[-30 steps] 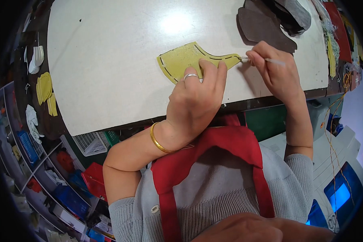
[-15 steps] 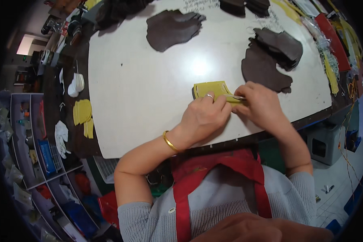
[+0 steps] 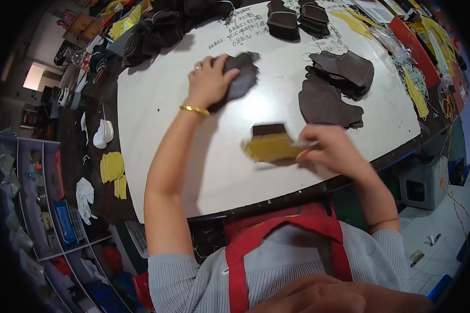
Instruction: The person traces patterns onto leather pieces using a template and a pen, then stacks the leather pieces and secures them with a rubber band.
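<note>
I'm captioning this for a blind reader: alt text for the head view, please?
Seen from above, a person's left hand presses on a dark brown cut piece on a white table, while the right hand holds a yellow pattern piece. More brown pieces lie nearby.

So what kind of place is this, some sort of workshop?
Probably a shoe or leather-goods workshop. Stacks of dark cut pieces lie on the white worktable, the right hand holds a yellow pattern piece, and the left hand rests on another dark piece.
</note>
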`<state>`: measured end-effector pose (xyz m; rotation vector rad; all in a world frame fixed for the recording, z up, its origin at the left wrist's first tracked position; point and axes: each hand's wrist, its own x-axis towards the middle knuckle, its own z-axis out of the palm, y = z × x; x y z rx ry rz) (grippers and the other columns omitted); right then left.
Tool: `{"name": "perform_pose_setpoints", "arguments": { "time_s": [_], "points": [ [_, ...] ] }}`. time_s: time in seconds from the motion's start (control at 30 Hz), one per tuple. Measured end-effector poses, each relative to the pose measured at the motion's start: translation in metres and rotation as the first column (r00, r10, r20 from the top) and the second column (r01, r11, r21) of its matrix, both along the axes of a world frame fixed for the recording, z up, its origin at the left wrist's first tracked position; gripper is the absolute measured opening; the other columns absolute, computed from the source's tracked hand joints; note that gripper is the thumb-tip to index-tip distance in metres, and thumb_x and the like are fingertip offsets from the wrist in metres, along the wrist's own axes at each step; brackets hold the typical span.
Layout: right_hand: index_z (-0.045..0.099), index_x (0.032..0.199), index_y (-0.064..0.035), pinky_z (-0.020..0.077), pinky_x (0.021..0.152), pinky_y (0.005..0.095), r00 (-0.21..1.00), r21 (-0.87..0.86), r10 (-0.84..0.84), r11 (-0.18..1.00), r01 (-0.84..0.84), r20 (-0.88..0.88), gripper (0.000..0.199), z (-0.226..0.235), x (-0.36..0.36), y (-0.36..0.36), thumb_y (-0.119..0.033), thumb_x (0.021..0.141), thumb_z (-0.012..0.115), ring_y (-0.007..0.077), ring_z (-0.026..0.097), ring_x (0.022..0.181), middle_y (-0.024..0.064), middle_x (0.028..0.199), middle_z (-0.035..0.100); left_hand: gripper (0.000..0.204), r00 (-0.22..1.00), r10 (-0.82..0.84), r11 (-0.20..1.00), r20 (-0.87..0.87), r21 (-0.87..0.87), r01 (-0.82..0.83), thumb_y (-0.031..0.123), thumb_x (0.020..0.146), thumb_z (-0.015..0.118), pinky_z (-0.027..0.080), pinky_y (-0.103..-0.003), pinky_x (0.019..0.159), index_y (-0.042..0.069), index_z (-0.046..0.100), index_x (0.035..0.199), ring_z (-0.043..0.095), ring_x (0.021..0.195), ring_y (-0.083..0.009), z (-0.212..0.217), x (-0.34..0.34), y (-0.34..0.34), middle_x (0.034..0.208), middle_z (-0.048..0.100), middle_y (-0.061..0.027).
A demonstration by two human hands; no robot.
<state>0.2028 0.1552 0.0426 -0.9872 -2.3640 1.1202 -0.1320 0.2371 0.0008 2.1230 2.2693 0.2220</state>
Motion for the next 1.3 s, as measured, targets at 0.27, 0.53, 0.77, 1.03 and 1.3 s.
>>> {"name": "perform_pose_setpoints", "arguments": {
  "time_s": [0.27, 0.53, 0.77, 1.03, 1.3],
  "points": [
    [0.067, 0.098, -0.0021, 0.0482, 0.076, 0.0224, 0.943, -0.151, -0.324, 0.931, 0.332, 0.077, 0.016, -0.017, 0.091, 0.082, -0.01, 0.087, 0.075, 0.0069, 0.06, 0.083, -0.0022, 0.083, 0.064, 0.06, 0.96, -0.258, 0.877, -0.108, 0.391, 0.28, 0.034, 0.089, 0.073, 0.044, -0.047, 0.105, 0.006, 0.057, 0.139, 0.056, 0.122, -0.0378, 0.022, 0.061, -0.135, 0.133, 0.057, -0.0179],
    [0.071, 0.11, -0.0006, 0.05, 0.081, 0.0232, 0.813, 0.315, -0.533, 0.749, 0.583, -0.235, 0.021, -0.001, 0.037, 0.027, -0.019, 0.104, 0.063, 0.0078, 0.063, 0.086, 0.0011, 0.09, 0.07, 0.027, 0.914, -0.392, 0.852, -0.104, 0.334, 0.403, 0.002, 0.075, 0.069, 0.055, -0.034, 0.068, -0.001, 0.069, 0.102, 0.066, 0.083, -0.0249, -0.004, 0.08, -0.209, 0.091, 0.066, -0.0098],
    [0.073, 0.109, -0.0001, 0.0492, 0.067, 0.0221, 0.933, -0.191, -0.235, 0.964, 0.187, -0.271, 0.017, -0.013, 0.005, -0.009, -0.014, 0.1, 0.068, 0.006, 0.06, 0.075, -0.0004, 0.085, 0.067, 0.022, 0.861, -0.497, 0.779, 0.106, 0.492, 0.389, 0.006, 0.077, 0.072, 0.06, -0.036, 0.076, 0.003, 0.07, 0.098, 0.069, 0.087, -0.0244, -0.015, 0.118, -0.245, 0.095, 0.069, -0.0092],
    [0.074, 0.102, 0.0019, 0.0523, 0.066, 0.0272, 0.997, -0.292, 0.076, 0.953, -0.078, -0.019, 0.019, -0.018, -0.027, -0.021, -0.014, 0.093, 0.069, 0.0105, 0.063, 0.066, 0.009, 0.076, 0.069, 0.02, 0.917, -0.36, 0.826, 0.169, 0.515, 0.229, 0.008, 0.079, 0.073, 0.06, -0.038, 0.078, 0.005, 0.072, 0.099, 0.07, 0.097, -0.0298, -0.014, 0.103, -0.282, 0.103, 0.07, -0.0098],
    [0.074, 0.102, -0.0004, 0.0529, 0.067, 0.0316, 0.972, -0.215, 0.204, 0.961, -0.176, 0.12, 0.019, -0.024, -0.04, -0.006, -0.015, 0.09, 0.069, 0.0199, 0.067, 0.066, 0.0144, 0.078, 0.071, 0.023, 0.949, -0.204, 0.908, 0.241, 0.409, 0.091, 0.007, 0.082, 0.067, 0.06, -0.036, 0.081, 0.002, 0.073, 0.104, 0.069, 0.1, -0.0302, -0.013, 0.113, -0.283, 0.11, 0.071, -0.0123]
  ]
}}
